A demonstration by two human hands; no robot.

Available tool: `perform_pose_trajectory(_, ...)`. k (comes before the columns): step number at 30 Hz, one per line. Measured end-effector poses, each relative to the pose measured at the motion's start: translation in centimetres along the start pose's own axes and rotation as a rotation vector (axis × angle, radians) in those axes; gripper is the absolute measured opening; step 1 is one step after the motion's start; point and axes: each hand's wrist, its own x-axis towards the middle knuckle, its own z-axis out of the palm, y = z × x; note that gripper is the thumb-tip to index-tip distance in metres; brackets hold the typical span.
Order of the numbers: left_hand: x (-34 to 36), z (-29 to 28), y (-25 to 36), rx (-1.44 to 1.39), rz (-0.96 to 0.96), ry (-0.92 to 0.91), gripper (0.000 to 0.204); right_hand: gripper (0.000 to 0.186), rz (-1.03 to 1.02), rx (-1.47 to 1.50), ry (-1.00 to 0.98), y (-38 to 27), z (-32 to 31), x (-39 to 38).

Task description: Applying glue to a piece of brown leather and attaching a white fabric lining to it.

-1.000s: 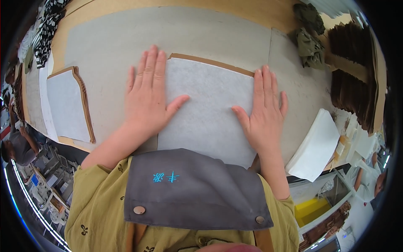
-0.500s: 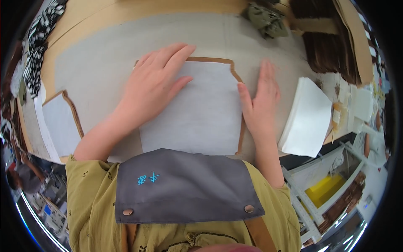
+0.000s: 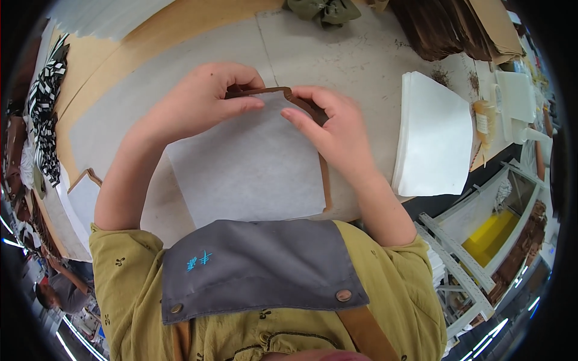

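A white sheet (image 3: 253,171) lies over a brown piece of material (image 3: 327,189), whose brown edge shows along the far and right sides. My left hand (image 3: 208,99) pinches the far left edge of both layers, thumb on top and fingers beneath. At the far right corner my right hand (image 3: 340,129) grips the same piece, its thumb on the white sheet and its fingers curled over the brown edge. Between the two hands the far edge is lifted a little off the table. The near part of the sheet lies flat in front of my apron.
To the right lies a stack of white sheets (image 3: 432,135). Brown stacked pieces (image 3: 442,27) and a bunched olive cloth (image 3: 325,11) sit at the far side. Leftward are a black-and-white patterned cloth (image 3: 47,114) and another white-topped brown-edged piece (image 3: 83,195).
Both hands have gone from lying spread by the piece to gripping its far edge, the right one moving inward. That edge has come up slightly. The whole view has shifted and turned.
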Motion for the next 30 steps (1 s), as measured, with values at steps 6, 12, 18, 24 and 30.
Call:
perform_pose_trajectory(6, -0.5, -0.5, 0.2, -0.118, -0.082, 0.004, 0.018, 0.022, 0.276, 0.154, -0.06, -1.8, 0.0, 0.4)
perform_pose_trajectory(12, -0.7, -0.4, -0.9, -0.028, 0.003, 0.047, 0.022, 0.021, 0.332, 0.184, -0.104, -1.6, 0.1, 0.4)
perform_pose_trajectory(18, -0.6, -0.8, -0.5, -0.364, -0.089, 0.054, 0.02, 0.02, 0.369, 0.22, -0.131, -1.4, -0.2, 0.5)
perform_pose_trajectory(24, -0.2, -0.4, -0.9, -0.084, 0.01, 0.003, 0.019, 0.021, 0.382, 0.223, -0.133, -1.4, -0.4, 0.5)
perform_pose_trajectory(30, 0.1, -0.2, -0.2, -0.083, -0.048, 0.001, 0.017, 0.02, 0.41, 0.227, -0.157, -1.1, -0.5, 0.5)
